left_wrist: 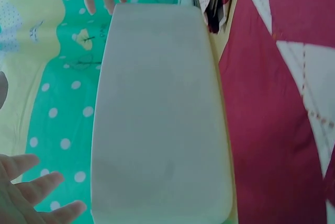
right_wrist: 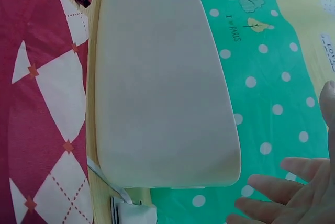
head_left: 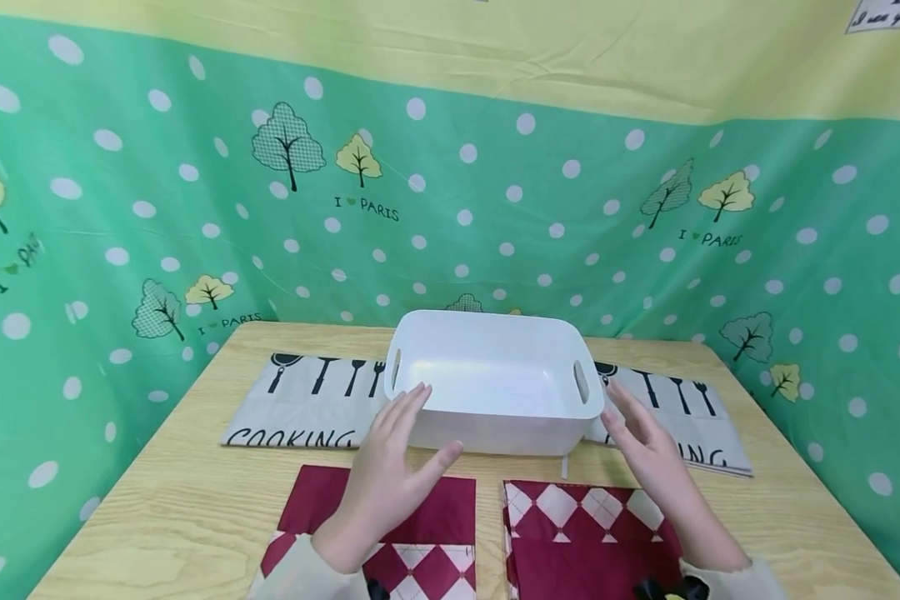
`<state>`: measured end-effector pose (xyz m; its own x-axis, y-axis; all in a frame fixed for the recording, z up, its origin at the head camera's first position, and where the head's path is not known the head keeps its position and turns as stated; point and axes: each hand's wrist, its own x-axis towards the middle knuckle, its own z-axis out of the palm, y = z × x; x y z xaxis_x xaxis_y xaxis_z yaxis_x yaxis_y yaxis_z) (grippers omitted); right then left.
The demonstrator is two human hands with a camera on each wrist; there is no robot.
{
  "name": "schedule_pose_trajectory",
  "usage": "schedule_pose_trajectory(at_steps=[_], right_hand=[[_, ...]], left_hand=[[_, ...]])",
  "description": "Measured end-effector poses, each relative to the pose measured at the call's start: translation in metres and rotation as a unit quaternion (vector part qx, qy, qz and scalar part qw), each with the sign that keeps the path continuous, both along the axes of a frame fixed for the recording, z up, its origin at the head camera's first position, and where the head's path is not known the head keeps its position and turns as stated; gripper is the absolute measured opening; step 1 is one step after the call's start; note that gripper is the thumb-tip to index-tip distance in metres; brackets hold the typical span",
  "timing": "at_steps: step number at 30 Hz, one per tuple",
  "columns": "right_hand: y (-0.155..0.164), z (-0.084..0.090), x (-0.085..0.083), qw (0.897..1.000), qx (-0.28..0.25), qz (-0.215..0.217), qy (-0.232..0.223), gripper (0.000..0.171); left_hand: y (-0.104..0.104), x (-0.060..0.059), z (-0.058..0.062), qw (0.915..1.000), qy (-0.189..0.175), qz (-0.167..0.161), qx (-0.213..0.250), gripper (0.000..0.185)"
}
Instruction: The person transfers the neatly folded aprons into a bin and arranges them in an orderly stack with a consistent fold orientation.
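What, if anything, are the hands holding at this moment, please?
Nothing: the left hand and right hand flank the white plastic bin, fingers straight, gripping nothing.

The bench (head_left: 195,508) fills the lower half of the frame. A tub (head_left: 495,379) sits in the middle of it, on a long mat (head_left: 307,408) that sticks out to the left and right. Two folded cloths lie nearer the bottom edge: the left cloth (head_left: 427,542) and the right cloth (head_left: 570,533), side by side. The left hand (head_left: 390,467) is just left of the tub's front, above the left cloth. The right hand (head_left: 645,450) is just right of it.
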<state>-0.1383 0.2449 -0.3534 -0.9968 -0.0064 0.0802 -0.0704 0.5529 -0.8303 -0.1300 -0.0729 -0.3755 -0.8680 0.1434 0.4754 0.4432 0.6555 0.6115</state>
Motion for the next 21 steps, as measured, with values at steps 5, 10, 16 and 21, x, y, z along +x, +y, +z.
schedule_pose_trajectory(at_steps=[5,10,16,21], right_hand=[[0.001,-0.004,0.004,1.000,-0.001,-0.001,0.007,0.067],[0.002,-0.009,0.005,1.000,-0.003,-0.011,0.010,0.068],[0.003,-0.012,0.007,1.000,-0.006,-0.012,0.008,0.069],[0.003,-0.013,0.009,1.000,-0.012,-0.015,-0.002,0.070]], left_hand=[[0.006,0.006,-0.003,0.9998,-0.007,-0.011,0.017,0.073],[0.015,0.013,-0.009,0.9990,-0.015,-0.023,0.035,0.071],[0.025,0.018,-0.012,0.9974,-0.040,-0.033,0.049,0.069],[0.029,0.021,-0.017,0.9956,-0.063,-0.039,0.057,0.068]])
